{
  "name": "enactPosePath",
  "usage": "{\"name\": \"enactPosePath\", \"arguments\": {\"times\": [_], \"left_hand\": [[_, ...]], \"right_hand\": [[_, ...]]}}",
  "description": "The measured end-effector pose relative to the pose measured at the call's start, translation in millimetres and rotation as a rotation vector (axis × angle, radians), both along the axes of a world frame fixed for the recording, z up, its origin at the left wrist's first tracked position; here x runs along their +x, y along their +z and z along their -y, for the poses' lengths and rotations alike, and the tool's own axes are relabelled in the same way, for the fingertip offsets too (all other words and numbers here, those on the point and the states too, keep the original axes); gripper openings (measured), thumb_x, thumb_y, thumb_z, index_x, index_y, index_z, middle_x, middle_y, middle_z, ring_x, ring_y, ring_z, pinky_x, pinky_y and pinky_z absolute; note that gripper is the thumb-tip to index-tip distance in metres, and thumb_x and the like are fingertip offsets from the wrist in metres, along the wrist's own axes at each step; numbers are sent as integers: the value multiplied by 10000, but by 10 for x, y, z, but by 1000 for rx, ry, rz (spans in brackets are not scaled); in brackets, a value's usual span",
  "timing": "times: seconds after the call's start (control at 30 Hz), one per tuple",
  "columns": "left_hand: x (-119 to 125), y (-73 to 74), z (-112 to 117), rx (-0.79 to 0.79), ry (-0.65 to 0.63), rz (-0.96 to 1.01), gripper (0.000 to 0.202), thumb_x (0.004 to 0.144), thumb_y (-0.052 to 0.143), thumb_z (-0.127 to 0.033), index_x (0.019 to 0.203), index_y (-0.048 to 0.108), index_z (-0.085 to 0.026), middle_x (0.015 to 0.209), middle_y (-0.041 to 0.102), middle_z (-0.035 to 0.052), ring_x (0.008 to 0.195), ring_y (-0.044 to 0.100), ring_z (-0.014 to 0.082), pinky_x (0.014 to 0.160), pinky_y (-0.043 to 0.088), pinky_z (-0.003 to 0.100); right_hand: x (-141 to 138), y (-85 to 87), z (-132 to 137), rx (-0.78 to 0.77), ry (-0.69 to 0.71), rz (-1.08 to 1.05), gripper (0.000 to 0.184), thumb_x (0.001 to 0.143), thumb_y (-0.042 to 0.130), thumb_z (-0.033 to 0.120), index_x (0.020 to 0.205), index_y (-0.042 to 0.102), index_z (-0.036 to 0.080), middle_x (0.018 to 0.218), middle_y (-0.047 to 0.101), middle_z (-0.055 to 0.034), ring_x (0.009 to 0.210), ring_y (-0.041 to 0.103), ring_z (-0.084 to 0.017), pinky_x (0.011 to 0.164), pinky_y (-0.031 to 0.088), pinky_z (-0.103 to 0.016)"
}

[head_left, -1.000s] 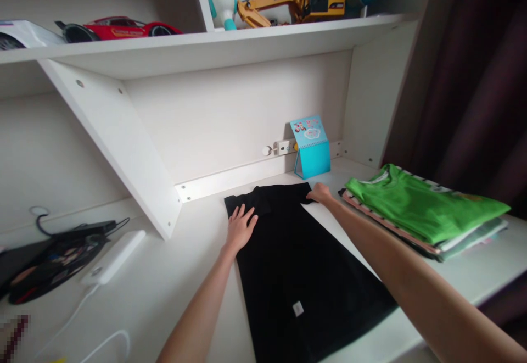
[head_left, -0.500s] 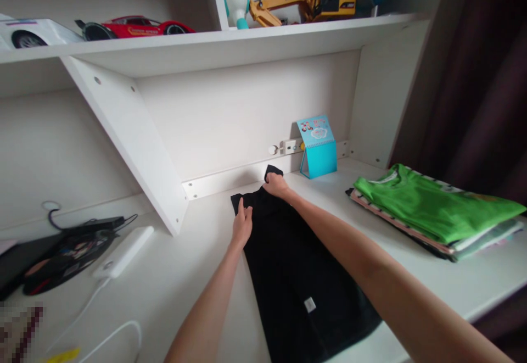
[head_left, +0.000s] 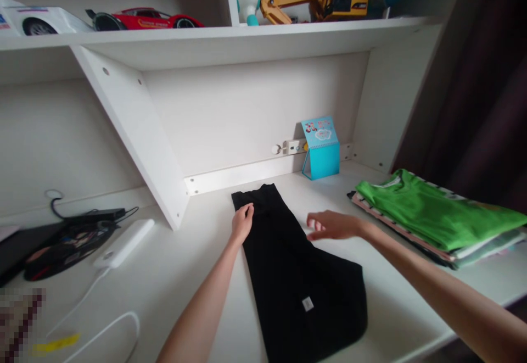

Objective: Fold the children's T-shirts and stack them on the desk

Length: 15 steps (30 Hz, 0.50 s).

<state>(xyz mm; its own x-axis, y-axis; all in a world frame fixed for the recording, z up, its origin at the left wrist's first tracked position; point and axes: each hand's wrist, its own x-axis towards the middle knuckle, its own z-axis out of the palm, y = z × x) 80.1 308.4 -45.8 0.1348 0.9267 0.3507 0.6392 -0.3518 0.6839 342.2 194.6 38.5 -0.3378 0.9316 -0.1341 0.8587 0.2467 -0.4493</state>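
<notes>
A black T-shirt [head_left: 296, 275] lies on the white desk [head_left: 197, 264] with its right sleeve folded in, so the top part is narrow. My left hand [head_left: 242, 223] rests on the shirt's upper left edge, fingers curled loosely against the cloth. My right hand [head_left: 331, 225] hovers just above the desk to the right of the folded part, fingers stretched out, holding nothing. A small white label [head_left: 307, 303] shows near the shirt's lower end.
A stack of folded clothes with a green shirt [head_left: 432, 212] on top lies at the right. A blue desk calendar [head_left: 321, 146] stands at the back. A white power bank [head_left: 123, 242], cables and a dark pouch [head_left: 61, 245] lie at the left. Toys stand on the shelf [head_left: 230, 36] above.
My right hand folded the right sleeve over onto the shirt, let it go and drew back to the right. My left hand stayed on the upper left edge.
</notes>
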Motion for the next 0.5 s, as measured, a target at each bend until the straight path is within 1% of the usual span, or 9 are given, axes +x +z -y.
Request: {"name": "enactPosePath", "arguments": {"times": [0.07, 0.17, 0.23, 0.3, 0.33, 0.37, 0.43, 0.47, 0.5], "left_hand": [[7, -9, -6, -4, 12, 6, 354, 899, 370, -356, 1119, 596, -195, 1178, 602, 39, 1110, 525, 177, 979, 377, 303], [7, -19, -2, 6, 24, 5, 333, 895, 386, -337, 1107, 602, -200, 1165, 610, 34, 1100, 530, 175, 975, 384, 303], [2, -18, 10, 28, 27, 4, 320, 893, 389, -318, 1088, 611, -195, 1145, 618, 38, 1078, 542, 169, 961, 395, 291], [-2, -11, 27, 58, 33, 1, 307, 891, 389, -303, 1061, 621, -197, 1108, 631, 40, 1044, 558, 165, 942, 409, 286], [-4, -6, 34, 74, 36, -1, 301, 889, 389, -296, 1047, 626, -199, 1085, 636, 40, 1025, 566, 162, 931, 416, 284], [-5, 0, 41, 90, 41, -6, 295, 887, 391, -288, 1033, 631, -199, 1060, 639, 42, 1003, 574, 159, 918, 424, 282], [-7, 11, 49, 117, 53, -19, 284, 880, 400, -275, 1003, 641, -188, 1008, 639, 50, 954, 585, 154, 892, 438, 274], [-8, 14, 51, 129, 61, -29, 279, 876, 407, -270, 988, 647, -180, 984, 634, 57, 938, 586, 153, 885, 441, 271], [-9, 16, 51, 138, 71, -39, 273, 870, 416, -264, 976, 651, -173, 969, 626, 63, 934, 583, 155, 888, 439, 273]], "right_hand": [[180, -148, 274, -105, 31, 28, 369, 686, 636, 409, 971, 578, 183, 805, 645, -43, 726, 596, -188, 609, 411, -250], [215, -284, 548, -123, 5, 81, 225, 672, 598, 278, 876, 580, 185, 791, 617, -36, 738, 573, -185, 608, 403, -254], [131, -245, 695, -30, 0, 91, 100, 677, 549, 208, 774, 567, 191, 814, 601, -39, 765, 558, -179, 655, 407, -266], [9, -96, 860, 65, 22, 53, 84, 697, 513, 175, 766, 557, 198, 841, 590, -37, 791, 551, -172, 718, 409, -283], [-56, 6, 946, 59, 65, 7, 105, 708, 513, 176, 797, 562, 202, 852, 592, -35, 799, 554, -170, 728, 414, -282], [-117, 113, 1024, -9, 153, -57, 132, 718, 525, 187, 839, 572, 205, 856, 600, -32, 793, 566, -165, 714, 426, -272], [-220, 297, 1107, -269, 441, -219, 218, 748, 550, 239, 958, 592, 199, 860, 628, -32, 783, 600, -159, 665, 453, -237], [-259, 354, 1090, -390, 589, -292, 266, 766, 556, 272, 1014, 593, 186, 874, 640, -39, 790, 615, -158, 656, 464, -223], [-292, 379, 1023, -452, 688, -347, 307, 786, 551, 305, 1060, 589, 172, 898, 648, -49, 804, 624, -158, 666, 473, -217]]}}
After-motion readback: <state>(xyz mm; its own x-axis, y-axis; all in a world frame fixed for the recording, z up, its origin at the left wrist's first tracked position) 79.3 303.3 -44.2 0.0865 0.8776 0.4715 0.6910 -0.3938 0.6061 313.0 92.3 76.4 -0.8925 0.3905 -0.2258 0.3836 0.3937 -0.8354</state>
